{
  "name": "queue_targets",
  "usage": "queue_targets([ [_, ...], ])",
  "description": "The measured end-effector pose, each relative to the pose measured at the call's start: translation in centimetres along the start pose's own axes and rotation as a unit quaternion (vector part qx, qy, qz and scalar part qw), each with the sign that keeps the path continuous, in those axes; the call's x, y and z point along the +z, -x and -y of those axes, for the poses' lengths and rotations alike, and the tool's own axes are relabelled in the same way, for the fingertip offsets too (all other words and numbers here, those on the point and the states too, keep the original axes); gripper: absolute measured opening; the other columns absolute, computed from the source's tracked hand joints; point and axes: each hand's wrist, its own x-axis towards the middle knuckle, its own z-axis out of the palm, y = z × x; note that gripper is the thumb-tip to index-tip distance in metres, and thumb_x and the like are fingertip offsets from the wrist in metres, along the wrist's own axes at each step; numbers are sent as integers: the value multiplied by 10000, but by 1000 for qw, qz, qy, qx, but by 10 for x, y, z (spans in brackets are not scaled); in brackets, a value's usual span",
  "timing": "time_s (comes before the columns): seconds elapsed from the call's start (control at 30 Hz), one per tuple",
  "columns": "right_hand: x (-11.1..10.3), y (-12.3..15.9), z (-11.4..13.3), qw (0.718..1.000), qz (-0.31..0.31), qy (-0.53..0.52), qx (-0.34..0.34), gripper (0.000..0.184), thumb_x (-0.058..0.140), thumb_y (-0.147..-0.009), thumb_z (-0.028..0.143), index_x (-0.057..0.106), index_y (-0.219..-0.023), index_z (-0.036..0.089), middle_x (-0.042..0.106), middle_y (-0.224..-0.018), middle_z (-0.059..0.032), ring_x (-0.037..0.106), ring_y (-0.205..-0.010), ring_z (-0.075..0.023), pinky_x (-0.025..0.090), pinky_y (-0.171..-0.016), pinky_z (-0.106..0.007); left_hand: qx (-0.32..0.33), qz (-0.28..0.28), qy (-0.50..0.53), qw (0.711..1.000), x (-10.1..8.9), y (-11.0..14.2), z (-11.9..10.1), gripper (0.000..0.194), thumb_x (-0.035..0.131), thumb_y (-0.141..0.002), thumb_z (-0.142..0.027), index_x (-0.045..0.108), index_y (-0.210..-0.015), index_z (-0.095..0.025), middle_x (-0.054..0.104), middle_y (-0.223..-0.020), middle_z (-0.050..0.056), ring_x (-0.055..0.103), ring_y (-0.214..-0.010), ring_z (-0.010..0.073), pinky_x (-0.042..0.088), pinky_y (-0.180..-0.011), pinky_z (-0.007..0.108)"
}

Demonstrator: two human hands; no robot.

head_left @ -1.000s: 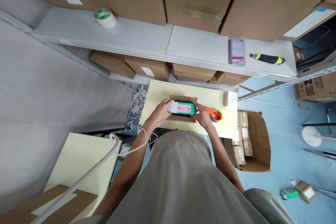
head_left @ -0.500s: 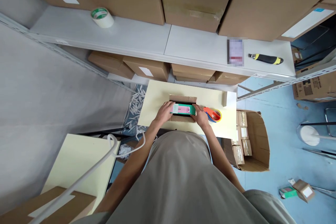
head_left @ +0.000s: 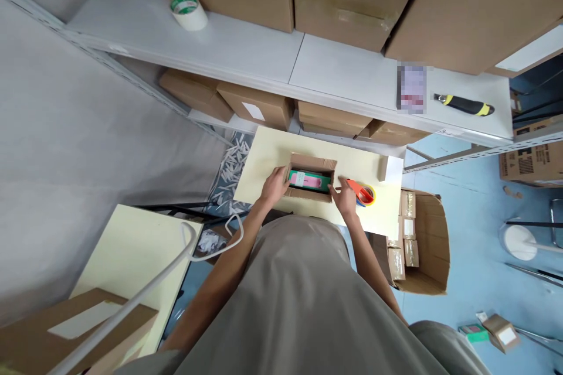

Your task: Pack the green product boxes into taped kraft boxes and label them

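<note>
On the pale yellow tabletop stands a small open cardboard box (head_left: 313,194) with its long flaps raised. Inside it lies a green package (head_left: 326,183) with a pink picture and a pale label. My left hand (head_left: 273,186) grips the box's left end, thumb near the rim. At the right end is my right hand (head_left: 345,200), its thumb by the box's corner and its index finger stretched out apart from it. Just right of that hand sits an orange tape dispenser (head_left: 359,188) with a roll of tape (head_left: 372,194).
A large carton (head_left: 426,240) holding several small taped boxes stands right of the table (head_left: 264,146). Across the back runs a grey shelf (head_left: 246,47) with a tape roll (head_left: 193,16) and a utility knife (head_left: 466,104). A white tube (head_left: 149,287) crosses the lower left.
The green package has gone down into the box, and my fingers have left it for the box's two ends. My head view has shifted slightly.
</note>
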Motion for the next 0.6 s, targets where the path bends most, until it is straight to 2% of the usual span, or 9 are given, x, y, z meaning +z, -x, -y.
queue_targets([
  [0.1, 3, -1, 10, 996, 29, 60, 55, 341, 624, -1094, 380, 797, -1291, 162, 858, -1147, -169, 838, -1024, -305, 616, -889, -343, -77, 45, -40, 995, -1, -1, -7, 265, 637, -1039, -281, 790, -1234, -186, 802, -1270, 173, 757, -1190, 321, 570, -1029, 379],
  [0.17, 4, 1, 19, 993, 28, 96, 69, 311, 590, -1093, 319, 834, -1207, 164, 866, -1090, -168, 840, -1007, -299, 594, -860, -315, -111, 60, -62, 990, -4, 3, -11, 229, 611, -1045, -288, 822, -1084, -208, 835, -1149, 158, 779, -1115, 317, 558, -944, 344],
  [0.3, 8, 10, 41, 992, 27, 120, 33, 341, 554, -1097, 308, 849, -1203, 173, 870, -1089, -166, 840, -972, -286, 570, -835, -297, -142, 35, -57, 988, -19, 31, 1, 261, 586, -1051, -307, 833, -1068, -224, 847, -1134, 152, 787, -1085, 301, 524, -879, 314],
  [0.43, 28, 22, 80, 989, 65, 121, -53, 322, 559, -1100, 329, 852, -1193, 230, 875, -1131, -107, 833, -994, -262, 565, -873, -285, -188, 5, -23, 982, -39, 95, 42, 304, 569, -1068, -348, 835, -1129, -212, 846, -1180, 153, 786, -1108, 310, 525, -887, 323],
  [0.6, 87, 44, 166, 961, 152, 158, -170, 292, 574, -1106, 362, 851, -1159, 282, 876, -1152, -48, 827, -984, -234, 564, -864, -275, -329, -54, 42, 942, -54, 211, 107, 336, 556, -1082, -371, 833, -1213, -233, 850, -1181, 131, 792, -1084, 301, 541, -900, 319],
])
